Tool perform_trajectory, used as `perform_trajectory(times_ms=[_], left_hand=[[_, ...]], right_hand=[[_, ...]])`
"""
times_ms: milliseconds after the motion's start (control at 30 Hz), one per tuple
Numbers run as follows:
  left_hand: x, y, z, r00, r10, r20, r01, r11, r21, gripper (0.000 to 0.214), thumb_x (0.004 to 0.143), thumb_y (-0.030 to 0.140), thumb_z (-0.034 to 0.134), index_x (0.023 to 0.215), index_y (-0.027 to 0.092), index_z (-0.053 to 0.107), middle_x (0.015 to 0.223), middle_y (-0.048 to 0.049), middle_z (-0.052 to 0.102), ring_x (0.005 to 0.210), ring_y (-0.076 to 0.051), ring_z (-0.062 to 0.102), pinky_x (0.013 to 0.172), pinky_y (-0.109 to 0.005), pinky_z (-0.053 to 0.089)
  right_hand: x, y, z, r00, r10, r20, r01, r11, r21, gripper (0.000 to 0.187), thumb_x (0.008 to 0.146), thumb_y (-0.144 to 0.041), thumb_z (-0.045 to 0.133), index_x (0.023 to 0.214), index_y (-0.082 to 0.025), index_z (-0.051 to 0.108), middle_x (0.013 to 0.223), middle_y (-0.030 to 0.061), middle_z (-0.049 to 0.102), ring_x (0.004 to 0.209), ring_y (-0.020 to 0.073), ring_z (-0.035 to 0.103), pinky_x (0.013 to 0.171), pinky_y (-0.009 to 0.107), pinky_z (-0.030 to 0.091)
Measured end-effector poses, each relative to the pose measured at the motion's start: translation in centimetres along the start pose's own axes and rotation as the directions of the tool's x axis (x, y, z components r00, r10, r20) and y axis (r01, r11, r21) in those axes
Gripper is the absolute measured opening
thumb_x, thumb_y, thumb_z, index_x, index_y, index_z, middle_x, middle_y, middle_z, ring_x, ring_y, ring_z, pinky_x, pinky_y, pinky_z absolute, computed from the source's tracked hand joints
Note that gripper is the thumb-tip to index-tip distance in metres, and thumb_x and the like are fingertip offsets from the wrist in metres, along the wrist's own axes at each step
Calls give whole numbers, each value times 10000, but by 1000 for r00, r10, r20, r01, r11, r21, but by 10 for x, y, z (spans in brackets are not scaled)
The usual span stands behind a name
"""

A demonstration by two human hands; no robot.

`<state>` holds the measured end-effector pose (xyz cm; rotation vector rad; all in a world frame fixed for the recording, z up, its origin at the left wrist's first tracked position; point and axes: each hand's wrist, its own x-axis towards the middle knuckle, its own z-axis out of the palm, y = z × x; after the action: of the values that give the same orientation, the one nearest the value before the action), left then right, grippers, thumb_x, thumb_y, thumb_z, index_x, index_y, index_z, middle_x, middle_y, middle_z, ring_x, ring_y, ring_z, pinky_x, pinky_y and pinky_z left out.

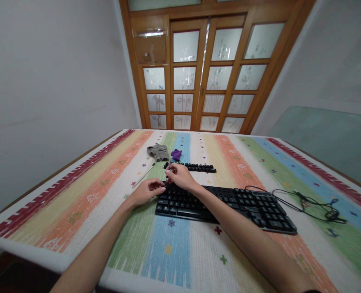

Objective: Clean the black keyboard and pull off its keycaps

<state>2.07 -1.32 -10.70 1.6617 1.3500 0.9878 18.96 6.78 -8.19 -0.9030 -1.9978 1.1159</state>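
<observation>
A black computer keyboard (199,212) lies across the striped cloth, some of it hidden behind my right forearm. My left hand (146,191) is curled at its upper left corner, thumb and fingertips closed on the edge there. Just above that corner, my right hand (180,176) pinches something small and thin; what it is I cannot make out. Beyond the hands, black keycaps (200,167) stand in rows on the cloth, partly covered by my right hand. To the left lies a thin pale stick with a dark tip (144,176).
A crumpled grey cloth (158,152) and a small purple cloth (176,154) lie behind the hands. The keyboard's black cable (316,205) is bunched on the right. The striped tablecloth (89,199) covers the table, with wood-framed glass doors (208,63) beyond.
</observation>
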Motion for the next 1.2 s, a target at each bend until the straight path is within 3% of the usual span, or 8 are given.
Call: perform_trajectory(times_ms=[133,367,433,567,733,933,1033,1200], left_hand=[[0,-4,0,998,2,-57,-3,1000,-18,370,707,476,730,871,149,678,757,-27,670,710,-165,606,682,-289,490],[3,-7,-2,983,55,-174,-64,997,-43,364,714,465,725,879,143,680,788,-52,690,725,-180,628,698,-305,503],[5,-11,-4,967,76,-245,-77,997,6,372,734,466,703,913,141,685,798,-58,692,732,-184,631,699,-306,502],[13,-20,-7,928,152,-341,-63,964,260,326,760,438,667,924,159,709,790,-50,694,693,-180,613,666,-299,481],[24,-24,-10,944,190,-271,-44,883,468,241,780,374,638,897,184,728,759,-43,692,685,-187,598,686,-303,470],[40,-26,-12,950,207,-234,-50,840,540,186,783,296,641,891,185,744,771,-59,670,735,-204,591,761,-331,459],[49,-28,-11,949,208,-238,-51,843,536,168,787,274,648,886,183,749,769,-58,658,743,-202,583,760,-327,451],[60,-29,-7,951,212,-226,-49,824,565,150,791,242,645,855,169,760,749,-64,641,737,-206,567,739,-326,434]], right_hand=[[-8,-4,-5,994,-107,-8,106,994,-37,18,848,-169,589,845,-181,576,672,1,654,646,163,667,645,270,507],[-25,-7,-14,981,-190,-27,185,975,-119,52,840,-138,588,872,-177,576,667,-10,634,641,147,616,641,256,442],[-31,-8,-19,980,-196,-30,190,972,-139,38,843,-157,595,874,-173,579,671,-8,632,639,146,603,632,255,426],[-44,-10,-24,979,-203,5,201,966,-160,59,845,-183,612,897,-167,589,702,0,640,651,143,595,621,251,413],[-53,-2,-22,986,-169,-15,167,982,-92,98,848,-219,618,929,-169,596,758,23,671,696,160,630,664,272,466],[-56,12,-12,988,-106,-113,108,994,6,88,848,-198,605,930,-177,580,784,39,691,732,184,673,712,302,512],[-62,8,-8,980,-153,-125,145,987,-70,81,857,-203,607,930,-180,579,793,43,689,739,188,665,719,301,500],[-70,-4,-1,966,-259,-16,249,943,-222,69,875,-161,566,941,-181,576,860,61,689,783,197,650,749,297,471]])
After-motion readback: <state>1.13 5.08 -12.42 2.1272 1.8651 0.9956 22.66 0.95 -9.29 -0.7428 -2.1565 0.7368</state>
